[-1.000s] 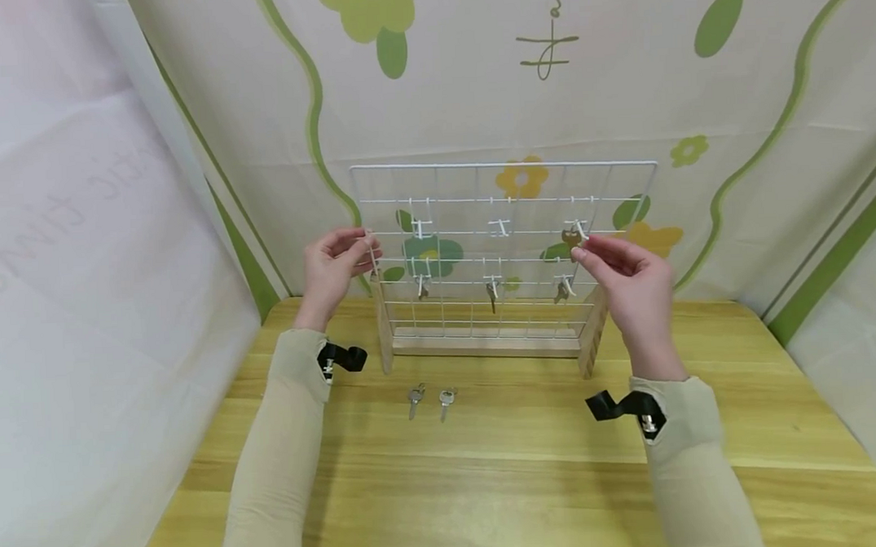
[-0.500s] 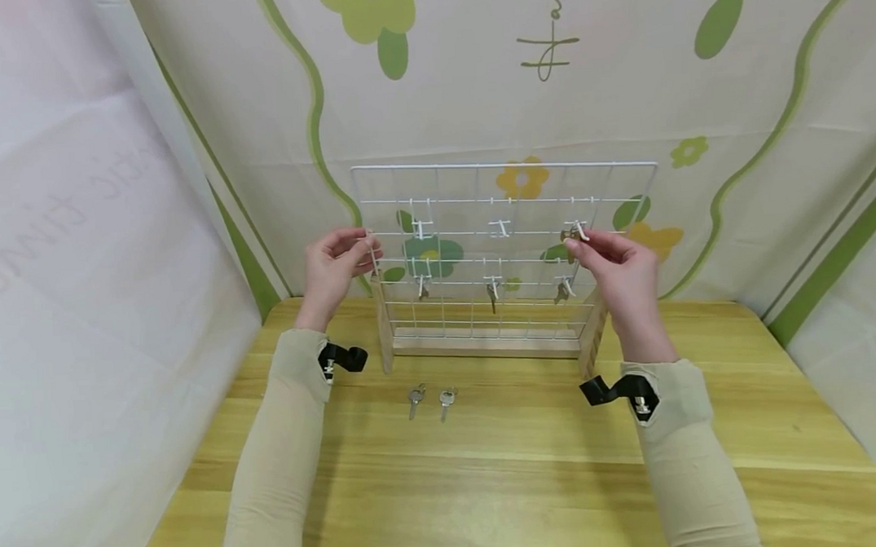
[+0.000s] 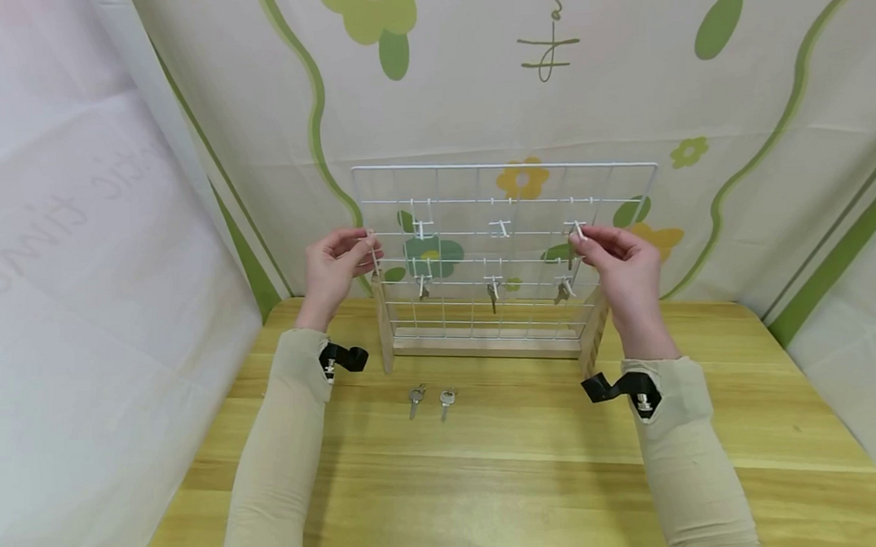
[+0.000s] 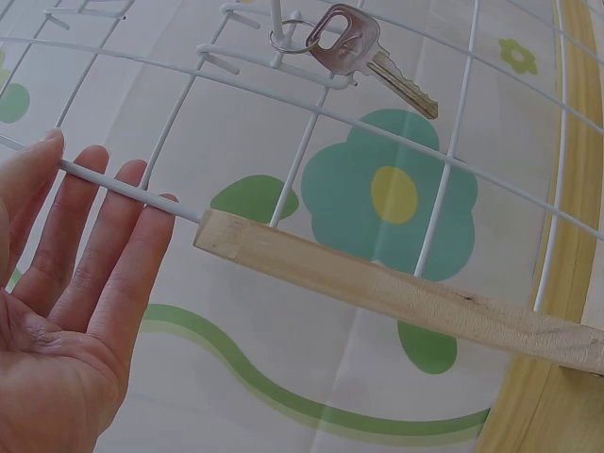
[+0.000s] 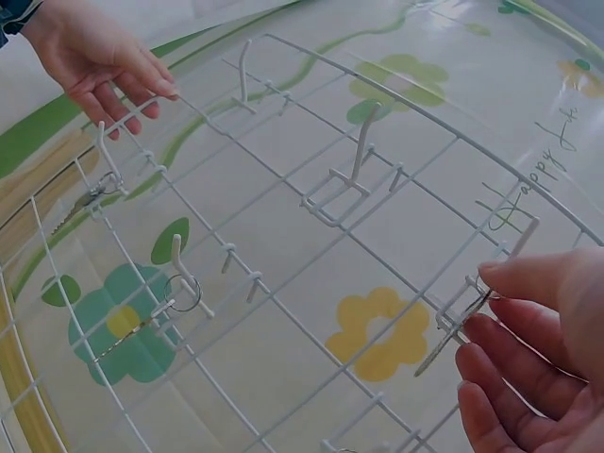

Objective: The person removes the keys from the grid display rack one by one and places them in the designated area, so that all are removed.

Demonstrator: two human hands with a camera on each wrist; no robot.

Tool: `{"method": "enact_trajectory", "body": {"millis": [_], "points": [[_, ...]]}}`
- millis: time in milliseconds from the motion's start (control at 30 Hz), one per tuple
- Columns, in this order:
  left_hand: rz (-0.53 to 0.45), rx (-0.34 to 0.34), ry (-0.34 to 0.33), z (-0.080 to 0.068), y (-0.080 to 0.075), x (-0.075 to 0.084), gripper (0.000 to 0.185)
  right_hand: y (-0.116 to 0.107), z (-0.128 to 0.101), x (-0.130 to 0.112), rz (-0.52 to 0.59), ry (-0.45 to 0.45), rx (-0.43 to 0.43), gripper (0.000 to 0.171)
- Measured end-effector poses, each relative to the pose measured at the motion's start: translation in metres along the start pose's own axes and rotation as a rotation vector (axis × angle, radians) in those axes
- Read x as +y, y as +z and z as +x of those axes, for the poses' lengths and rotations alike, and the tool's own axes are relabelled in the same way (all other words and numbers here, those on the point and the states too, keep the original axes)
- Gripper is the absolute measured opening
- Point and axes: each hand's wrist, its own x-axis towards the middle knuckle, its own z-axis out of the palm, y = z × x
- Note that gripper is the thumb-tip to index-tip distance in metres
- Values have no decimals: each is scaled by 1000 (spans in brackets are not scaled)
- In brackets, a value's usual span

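The white wire grid rack (image 3: 477,325) stands upright in a wooden base, with white hooks in two rows. Its left edge is held by my left hand (image 3: 338,266), thumb on one side of the wire and fingers on the other. At the upper right hook (image 5: 525,236), thumb and index finger of my right hand (image 3: 624,265) pinch a key (image 5: 436,351) by its ring end, and the blade hangs down. The fingertips hide part of the ring. On the lower hooks hang a left key (image 4: 354,42), a middle key (image 3: 493,294) and a right key (image 3: 562,291).
Two loose keys, a left one (image 3: 417,400) and a right one (image 3: 447,402), lie on the wooden table (image 3: 447,485) before the rack. The upper left hook (image 3: 420,229) and upper middle hook (image 3: 500,228) bear no key. A flowered cloth (image 3: 431,119) hangs behind.
My right hand has moved slightly left and up toward the upper right hook, and the key in its fingers now hangs blade down there. The left hand stays on the rack's edge.
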Motion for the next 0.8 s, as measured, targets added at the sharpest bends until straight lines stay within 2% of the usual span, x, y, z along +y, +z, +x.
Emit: {"method": "enact_trajectory", "body": {"millis": [267,600,800], "points": [[3,6,4,0,0,0,19,-3,2,-1,-42,-13,21,25],[16,4,4,0,1,-1,19,-8,-1,-4,-82,-33,7,33],[22,3,9,1,0,-2,19,-12,-5,-5,-99,-55,9,32]]}}
